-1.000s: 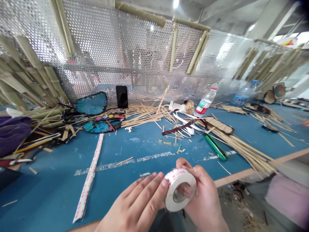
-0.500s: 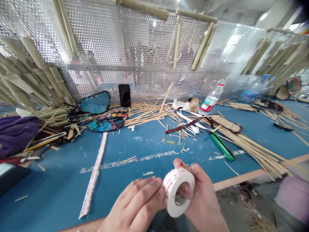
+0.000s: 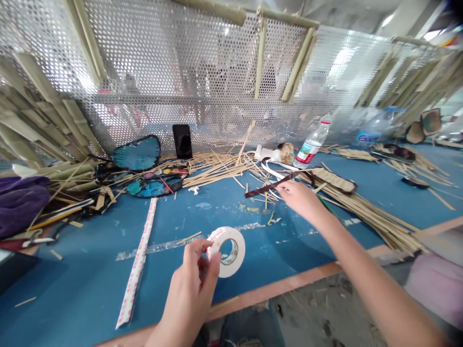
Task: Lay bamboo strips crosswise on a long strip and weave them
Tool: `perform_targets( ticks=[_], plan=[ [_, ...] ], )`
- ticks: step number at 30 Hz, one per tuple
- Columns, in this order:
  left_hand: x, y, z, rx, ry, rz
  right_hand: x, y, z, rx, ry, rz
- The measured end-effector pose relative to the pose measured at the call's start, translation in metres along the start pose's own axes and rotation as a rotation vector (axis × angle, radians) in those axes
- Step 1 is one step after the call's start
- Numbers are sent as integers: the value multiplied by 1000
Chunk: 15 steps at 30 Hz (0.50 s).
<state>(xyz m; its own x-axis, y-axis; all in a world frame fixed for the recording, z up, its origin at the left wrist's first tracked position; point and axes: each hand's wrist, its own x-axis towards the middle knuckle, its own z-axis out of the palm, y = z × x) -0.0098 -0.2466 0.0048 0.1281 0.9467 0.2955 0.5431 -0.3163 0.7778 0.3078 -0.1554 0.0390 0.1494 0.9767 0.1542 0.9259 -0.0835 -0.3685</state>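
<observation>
A roll of tape [image 3: 237, 262], white with red print on its outside, is pinched at its left rim by my left hand [image 3: 191, 279] above the front of the table. Farther back on the right, my right hand [image 3: 300, 197] reaches down with fingers drawn together at a white strap [image 3: 269, 167] and a dark brown strip [image 3: 265, 189]. What its fingertips hold, if anything, is hidden. Behind my right forearm, a green cutter [image 3: 327, 205] is partly covered. A long white strip with red print [image 3: 139, 260] lies on the blue table [image 3: 83, 284], left of my left hand.
Thin bamboo strips [image 3: 217, 168] are strewn along the back, with more in a bundle [image 3: 372, 217] at right. A paint palette [image 3: 155, 185], a black phone [image 3: 182, 142] and a water bottle [image 3: 311, 147] stand before a perforated metal screen [image 3: 217, 62]. Purple cloth [image 3: 21, 202] lies at left.
The tape roll has passed from both hands to my left hand alone and shifted left. My right hand has let go of it and moved forward to the straps.
</observation>
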Motion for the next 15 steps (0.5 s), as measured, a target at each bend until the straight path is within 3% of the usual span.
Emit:
perform_targets(
  ticks=[3, 5, 11, 15],
  plan=[
    [-2, 0, -3, 34, -10, 62, 36, 43, -7, -167, -71, 68],
    [-2, 0, -4, 66, -9, 117, 45, 55, -6, -263, -90, 54],
    [1, 0, -3, 199, -55, 213, 55, 40, -13, -452, -206, 27],
    [1, -2, -4, 191, -85, 196, 56, 28, -55, -560, -271, 45]
  ],
)
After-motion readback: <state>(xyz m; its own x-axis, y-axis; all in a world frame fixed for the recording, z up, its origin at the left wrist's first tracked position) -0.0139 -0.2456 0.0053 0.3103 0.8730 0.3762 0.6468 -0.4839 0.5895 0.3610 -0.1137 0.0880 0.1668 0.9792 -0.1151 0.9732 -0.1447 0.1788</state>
